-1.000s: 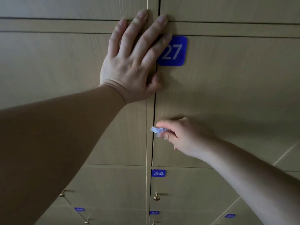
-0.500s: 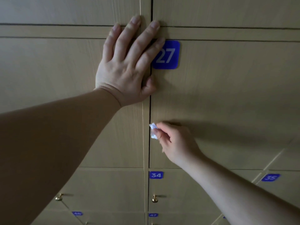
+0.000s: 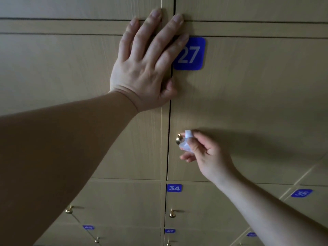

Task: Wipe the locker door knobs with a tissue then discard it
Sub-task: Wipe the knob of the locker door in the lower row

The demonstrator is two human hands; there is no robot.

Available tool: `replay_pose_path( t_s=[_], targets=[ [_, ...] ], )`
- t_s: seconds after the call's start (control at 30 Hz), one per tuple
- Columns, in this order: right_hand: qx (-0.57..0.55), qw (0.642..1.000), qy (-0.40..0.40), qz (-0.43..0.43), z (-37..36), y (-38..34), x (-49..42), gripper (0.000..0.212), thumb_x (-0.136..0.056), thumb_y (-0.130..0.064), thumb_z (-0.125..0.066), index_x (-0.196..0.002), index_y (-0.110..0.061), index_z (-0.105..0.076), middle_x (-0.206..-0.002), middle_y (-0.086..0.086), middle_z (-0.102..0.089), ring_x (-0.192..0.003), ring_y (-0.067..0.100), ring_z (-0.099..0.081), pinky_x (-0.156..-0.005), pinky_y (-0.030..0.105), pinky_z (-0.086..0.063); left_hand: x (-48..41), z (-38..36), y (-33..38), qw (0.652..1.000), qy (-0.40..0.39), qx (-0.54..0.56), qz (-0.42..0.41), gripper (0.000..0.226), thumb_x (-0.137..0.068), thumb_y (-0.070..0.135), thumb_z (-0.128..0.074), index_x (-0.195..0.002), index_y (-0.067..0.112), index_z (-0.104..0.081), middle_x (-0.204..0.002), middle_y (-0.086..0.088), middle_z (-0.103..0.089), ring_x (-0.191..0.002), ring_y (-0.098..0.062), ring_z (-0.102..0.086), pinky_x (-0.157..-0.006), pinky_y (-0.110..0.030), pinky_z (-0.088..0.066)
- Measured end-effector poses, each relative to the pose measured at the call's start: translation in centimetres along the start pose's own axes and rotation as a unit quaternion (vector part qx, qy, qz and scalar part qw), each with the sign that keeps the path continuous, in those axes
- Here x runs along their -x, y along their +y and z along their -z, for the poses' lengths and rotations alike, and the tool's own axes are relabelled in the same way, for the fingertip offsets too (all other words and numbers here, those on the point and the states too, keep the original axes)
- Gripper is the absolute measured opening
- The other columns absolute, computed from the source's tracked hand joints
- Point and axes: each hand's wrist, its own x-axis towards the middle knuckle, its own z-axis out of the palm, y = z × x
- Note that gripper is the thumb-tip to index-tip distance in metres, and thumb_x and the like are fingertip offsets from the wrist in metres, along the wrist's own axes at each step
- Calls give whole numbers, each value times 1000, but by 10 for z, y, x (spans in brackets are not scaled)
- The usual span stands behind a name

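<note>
A brass knob [image 3: 178,139] sticks out of the wooden locker door [image 3: 248,103] that bears the blue plate 27 [image 3: 192,54]. My right hand [image 3: 204,153] pinches a small crumpled white tissue [image 3: 186,142] between thumb and fingers and holds it against the knob's right side. My left hand [image 3: 145,64] lies flat with fingers spread on the seam between two doors, above the knob, and partly covers the plate's left edge.
Below are more lockers: door 34 [image 3: 174,188] with its own brass knob [image 3: 172,213], door 35 [image 3: 301,193] to the right, and another knob [image 3: 69,209] at the lower left. Further numbered doors and knobs run along the bottom edge.
My right hand has shifted off the knob to its right side, so the brass knob now shows beside the tissue. My left hand stays pressed on the doors.
</note>
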Motion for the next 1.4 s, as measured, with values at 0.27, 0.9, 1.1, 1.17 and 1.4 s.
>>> replay_pose_path(
  t_s=[0.27, 0.9, 1.1, 1.17, 1.4],
  targets=[
    [273, 954, -13, 126, -6, -10, -13, 7, -92, -22, -67, -88, -17, -65, -68, -9, -69, -58, 6, -67, -59, 34, -54, 0, 0, 0, 1000, 3, 0, 0, 68, -88, 44, -44, -148, 10, -47, -153, -16, -43, -139, -46, -38, -114, -61, -27],
    [-26, 999, 46, -5, -10, -2, 5, 21, -100, -15, -51, -108, -35, -53, -89, 5, -69, -56, 23, -70, -54, 27, -54, 0, 0, -1, 1000, -5, -1, 0, 69, -88, 44, -46, -149, 11, -44, -154, -16, -41, -140, -47, -36, -115, -62, -26],
    [158, 986, 32, 40, -7, -2, 2, 13, -98, -27, -56, -101, -38, -50, -73, -9, -67, -56, 7, -69, -58, 42, -58, 0, -1, 0, 1000, 3, -4, 3, 69, -88, 44, -46, -148, 11, -45, -154, -14, -41, -141, -45, -37, -116, -59, -25],
    [204, 974, 40, 91, -5, -1, 0, 18, -97, -21, -58, -106, -37, -55, -74, -18, -65, -58, 5, -68, -58, 39, -57, 0, -1, 0, 1000, 5, -6, 3, 69, -88, 44, -46, -148, 11, -45, -154, -14, -42, -140, -45, -37, -116, -59, -25],
    [225, 968, 15, 110, -6, -2, -8, 13, -93, -22, -65, -103, -31, -65, -77, -10, -69, -62, 4, -68, -59, 30, -55, 0, -1, 0, 1000, 11, -4, -1, 68, -88, 44, -46, -147, 11, -47, -153, -15, -44, -139, -46, -39, -115, -60, -28]
  ],
)
